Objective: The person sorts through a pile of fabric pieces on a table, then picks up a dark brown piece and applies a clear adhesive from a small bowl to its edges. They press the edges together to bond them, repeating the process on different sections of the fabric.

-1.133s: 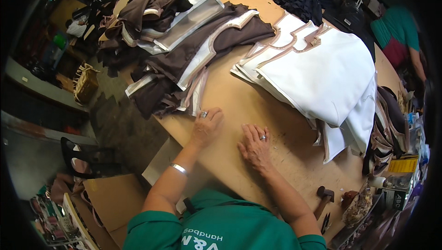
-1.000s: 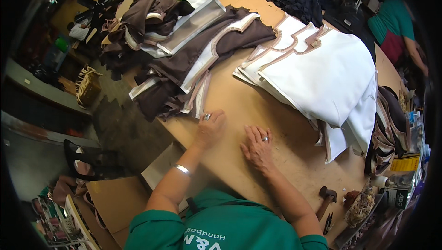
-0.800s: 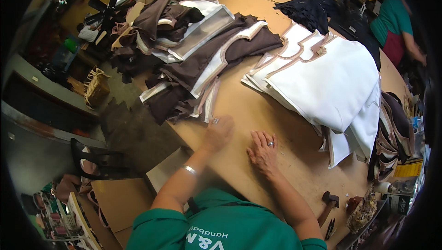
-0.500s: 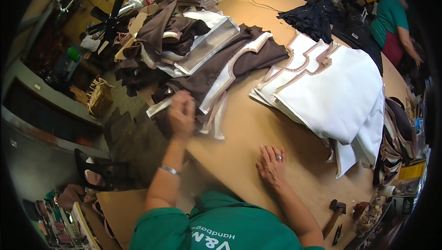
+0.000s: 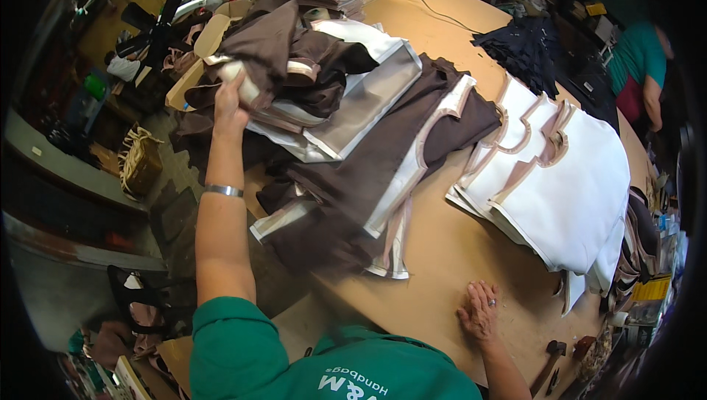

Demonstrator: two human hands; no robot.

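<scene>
My left hand reaches to the upper-left pile of dark brown fabric pieces, its fingers gripping the edge of a piece with a pale inner part. Below that, brown pieces with white, tan-edged strips lie across the tan table. My right hand rests on the board near the front, fingers spread and holding nothing, just below a stack of white panels with tan-bound, notched edges.
A dark navy fabric heap lies at the back; a co-worker in teal bends at the far right. A hammer lies front right. A black chair, cardboard and a wicker basket stand to the left.
My left hand has moved from the table's front edge up and forward to the brown pile and taken hold there. My right hand has stayed on the table; the view has shifted.
</scene>
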